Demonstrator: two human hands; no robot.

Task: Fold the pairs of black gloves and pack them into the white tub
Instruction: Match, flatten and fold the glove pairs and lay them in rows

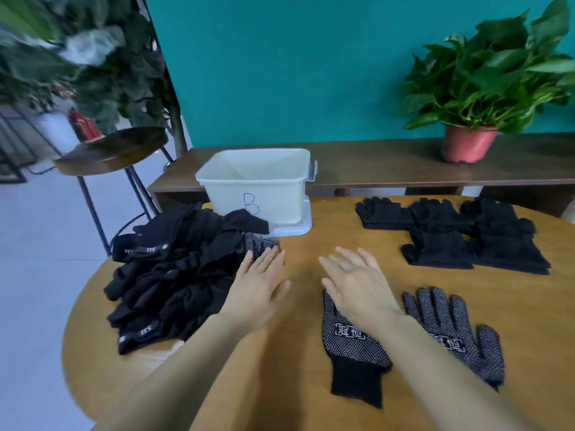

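Black gloves sit in three groups: a loose pile (174, 275) at 9 o'clock on the tabletop (295, 384), a dotted pair laid flat palm-up at 5 o'clock (one glove (351, 346) just beside the other (451, 331), not touching), and flat stacked ones (460, 237) at 2 o'clock. The white tub (236, 194) stands at 12 o'clock on what looks like its lid (295, 228), marked "B"; the part of its inside that shows holds nothing, so packing looks not yet begun. The left hand (258, 284) is flat with fingers straight and apart, tips at the edge of the pile over a dotted glove; contact can't be confirmed. The right hand (354, 284) is likewise spread and holds nothing, and it covers the finger end of the nearer dotted glove. Likely step: pair up and fold the two at 5 o'clock. To do it well: lay one glove square on the other, cuffs and fingers aligned, smooth flat with the palm, then fold cuff to fingertips in one pass and press the crease so the knit doesn't spring back. Keep the pile at 9 o'clock clear of the work area. Behind: a bench (373, 163) with a potted plant (469, 144) at 1 o'clock, a stool (115, 150) at 10 o'clock.
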